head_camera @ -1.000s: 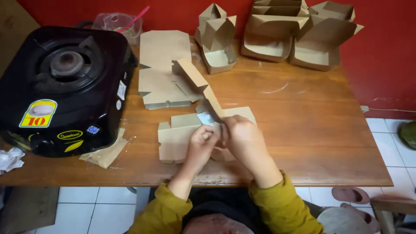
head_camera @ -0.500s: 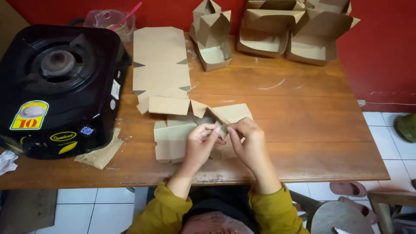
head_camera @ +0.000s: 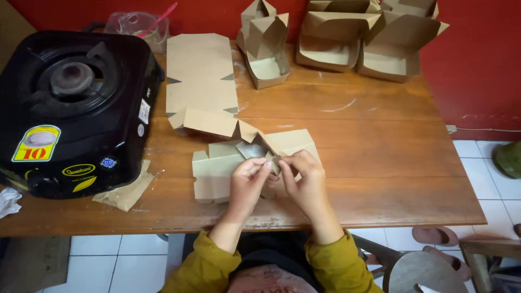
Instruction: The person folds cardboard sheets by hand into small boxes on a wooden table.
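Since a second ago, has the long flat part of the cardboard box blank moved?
Yes. The cardboard box blank, raised a second ago, now lies flat on the wooden table beside the black gas stove.

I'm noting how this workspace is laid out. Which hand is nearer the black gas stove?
Left. The left hand pinches the flat cardboard blank on the stove's side; the right hand is beyond it, farther from the stove.

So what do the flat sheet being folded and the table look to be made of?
Flat sheet, pinched by the left hand and right hand: likely thin brown paperboard, matte, with sharp creases and a greyer inner face. Table: seemingly wood, with visible grain, plank seams and a worn, scuffed finish.
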